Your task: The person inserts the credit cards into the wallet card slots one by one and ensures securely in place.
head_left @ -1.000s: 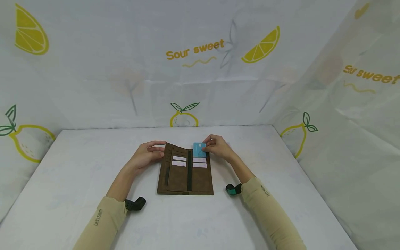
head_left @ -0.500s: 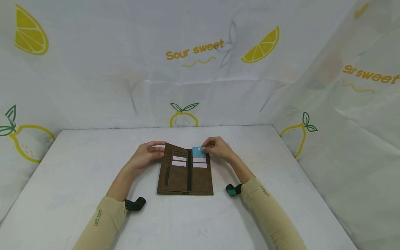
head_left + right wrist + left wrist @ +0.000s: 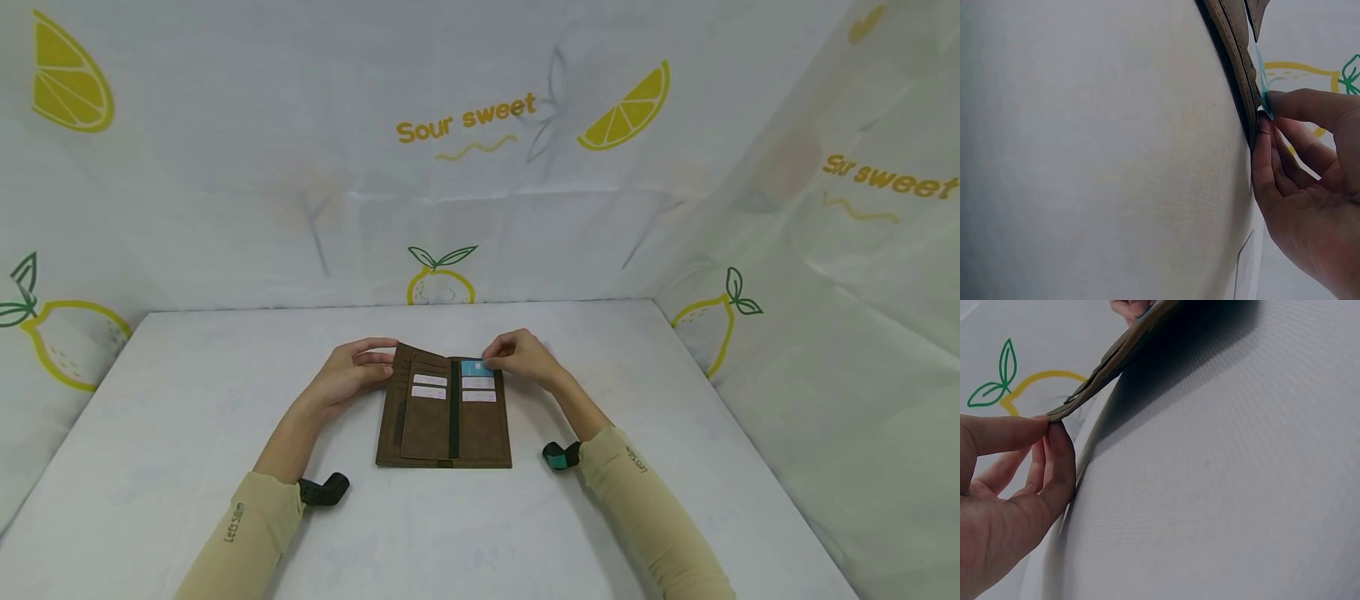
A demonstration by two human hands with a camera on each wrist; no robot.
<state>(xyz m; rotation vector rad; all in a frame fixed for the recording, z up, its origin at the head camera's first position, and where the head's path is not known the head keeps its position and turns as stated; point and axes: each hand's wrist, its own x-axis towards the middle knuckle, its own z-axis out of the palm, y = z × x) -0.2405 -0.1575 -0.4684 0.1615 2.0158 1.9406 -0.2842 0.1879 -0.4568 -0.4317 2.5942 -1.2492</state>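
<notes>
A brown long wallet (image 3: 483, 433) lies unfolded on the white table, its left cover tilted up. My left hand (image 3: 348, 375) pinches that cover's upper left edge; the left wrist view shows thumb and fingers (image 3: 1060, 450) on either side of it. At the top of the right panel, a blue card (image 3: 472, 368) sits mostly inside the uppermost slot, a strip of it showing. My right hand (image 3: 527, 360) pinches the card's right corner between thumb and fingers, close over the wallet's edge. White cards (image 3: 429, 392) show as strips in slots on both panels.
A pale flat rectangle (image 3: 1244, 269) lies on the table by the right hand in the right wrist view. Black wrist cameras (image 3: 325, 489) stick out from both sleeves. Behind the table (image 3: 420, 542) hangs a white cloth (image 3: 300, 150) with lemon prints.
The blue card has slid down into the top right slot, from mostly exposed to a thin strip. My right hand has moved slightly down with it. The left hand stays at the wallet's cover.
</notes>
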